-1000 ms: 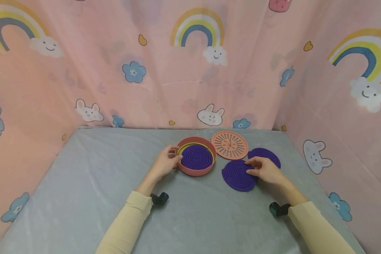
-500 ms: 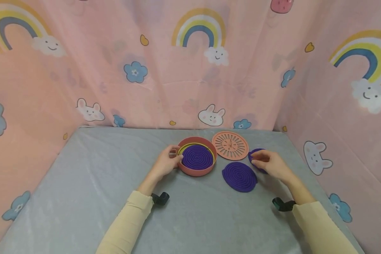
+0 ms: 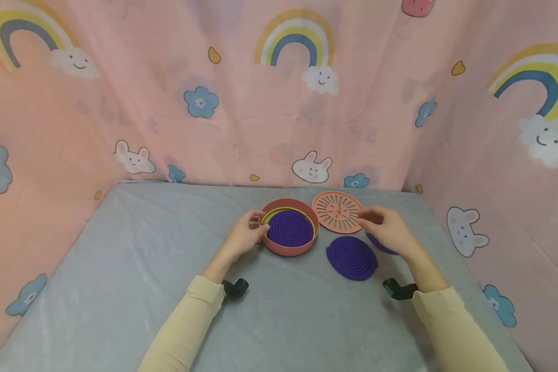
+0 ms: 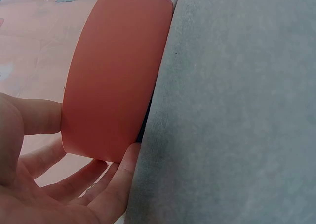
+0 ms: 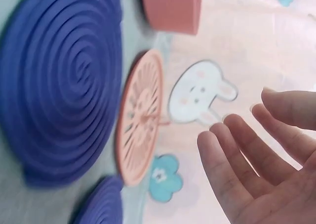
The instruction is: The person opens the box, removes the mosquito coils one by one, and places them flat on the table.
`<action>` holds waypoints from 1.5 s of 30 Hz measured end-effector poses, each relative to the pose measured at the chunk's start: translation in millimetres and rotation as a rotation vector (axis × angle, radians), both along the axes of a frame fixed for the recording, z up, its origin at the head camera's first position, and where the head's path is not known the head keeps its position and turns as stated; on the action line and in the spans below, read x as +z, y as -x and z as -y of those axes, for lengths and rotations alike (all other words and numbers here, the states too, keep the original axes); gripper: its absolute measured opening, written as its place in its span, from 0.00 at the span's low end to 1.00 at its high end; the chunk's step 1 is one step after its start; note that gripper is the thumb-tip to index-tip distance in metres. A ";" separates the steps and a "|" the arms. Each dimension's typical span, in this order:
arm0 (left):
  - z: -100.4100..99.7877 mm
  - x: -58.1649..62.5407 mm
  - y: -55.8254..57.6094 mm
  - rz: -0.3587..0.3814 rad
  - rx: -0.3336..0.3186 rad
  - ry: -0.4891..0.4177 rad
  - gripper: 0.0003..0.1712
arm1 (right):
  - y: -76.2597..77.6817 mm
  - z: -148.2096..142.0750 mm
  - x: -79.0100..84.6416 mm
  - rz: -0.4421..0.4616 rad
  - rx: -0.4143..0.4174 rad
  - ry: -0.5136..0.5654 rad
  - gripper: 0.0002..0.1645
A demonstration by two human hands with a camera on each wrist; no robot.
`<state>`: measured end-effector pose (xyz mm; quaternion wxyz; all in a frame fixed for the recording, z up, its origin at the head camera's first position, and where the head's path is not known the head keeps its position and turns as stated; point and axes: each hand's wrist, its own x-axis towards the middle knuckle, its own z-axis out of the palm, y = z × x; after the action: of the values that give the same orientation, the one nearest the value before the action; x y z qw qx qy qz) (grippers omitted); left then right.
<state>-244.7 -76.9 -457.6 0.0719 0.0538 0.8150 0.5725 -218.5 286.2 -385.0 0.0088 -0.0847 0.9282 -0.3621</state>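
Note:
A round coral mosquito coil box [image 3: 288, 252] stands on the table, with a yellow-rimmed layer and a purple mosquito coil [image 3: 290, 228] lying inside. My left hand [image 3: 244, 236] holds the box by its left side; in the left wrist view, the thumb and fingers touch the box wall [image 4: 113, 75]. Above the right edge of the slotted orange lid [image 3: 337, 212] is my right hand [image 3: 391, 231], its fingers loosely extended around nothing in the right wrist view. It partly covers one purple coil [image 3: 376, 243]. Another purple coil [image 3: 352, 258] lies flat in front of the lid.
A grey cloth covers the table [image 3: 279, 320]. Pink patterned curtains [image 3: 242, 139] rise at its back and both sides. The lid, with a small spike [image 5: 160, 120] at its centre, lies close to the box's right side.
My right hand has left the front coil, passed over the right-hand coil, then shifted left toward the slotted lid. My left hand stays on the box, and the coils look unmoved.

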 end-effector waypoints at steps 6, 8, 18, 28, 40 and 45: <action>0.1 -0.9 -0.2 -0.004 0.006 0.011 0.24 | 5.2 25.9 7.1 -0.070 0.017 -0.006 0.23; 0.0 -1.1 -0.6 -0.007 0.005 0.016 0.24 | 8.0 33.2 8.5 -0.078 0.017 0.011 0.23; -1.5 -1.0 1.3 -0.024 0.007 0.031 0.25 | 20.4 65.2 14.4 -0.081 0.050 0.055 0.21; 0.0 -1.2 2.7 -0.020 0.022 -0.029 0.22 | 35.6 90.6 13.3 -0.053 0.077 0.026 0.21; 5.3 -1.0 4.6 -0.003 0.016 -0.076 0.22 | 55.2 116.6 4.2 -0.003 0.144 0.026 0.21; 5.8 1.3 4.6 0.011 0.024 -0.086 0.22 | 63.0 124.7 -2.9 0.007 0.171 -0.006 0.20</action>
<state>-249.3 -82.6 -456.3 0.0671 0.0442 0.7897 0.6083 -281.4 161.5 -387.8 0.0433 -0.1622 0.9186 -0.3578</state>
